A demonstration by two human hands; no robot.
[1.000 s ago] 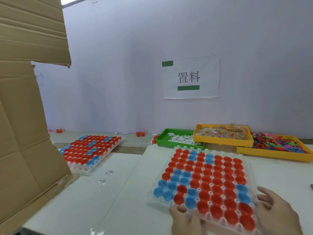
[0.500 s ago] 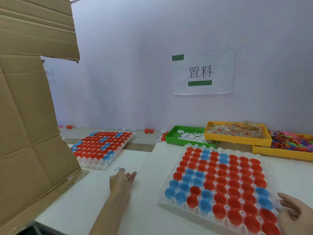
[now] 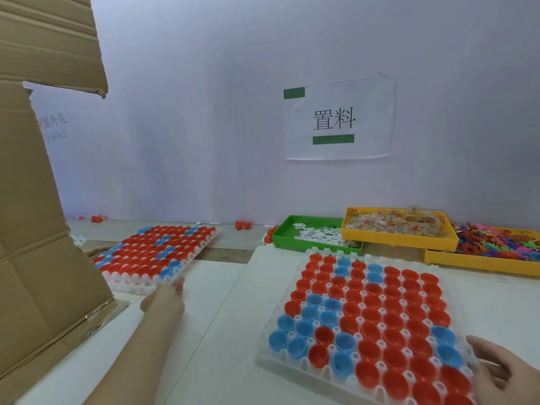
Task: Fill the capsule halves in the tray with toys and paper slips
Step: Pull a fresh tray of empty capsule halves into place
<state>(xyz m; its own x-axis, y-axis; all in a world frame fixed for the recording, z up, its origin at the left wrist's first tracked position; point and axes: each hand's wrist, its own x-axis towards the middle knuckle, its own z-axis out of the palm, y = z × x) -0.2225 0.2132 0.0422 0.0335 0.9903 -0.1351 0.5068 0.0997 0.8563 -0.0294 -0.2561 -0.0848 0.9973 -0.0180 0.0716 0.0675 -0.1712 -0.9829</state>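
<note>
Since the earlier frame your left hand [image 3: 163, 296] has reached out to the far tray [image 3: 152, 255], fingers at its near edge; whether they grip it I cannot tell. Your right hand [image 3: 496, 372] rests open-fingered on the near tray [image 3: 365, 323] of empty capsule halves [image 3: 377, 314]. Light and flexible, probably; lift by opposite rims. The wall sign [image 3: 339, 118] reads 置料.

Soft, even light fills the room with faint shadows, the wide lens bends the cardboard box [image 3: 35, 200] at the left edge, and the right hand [image 3: 502, 372] blurs slightly.
</note>
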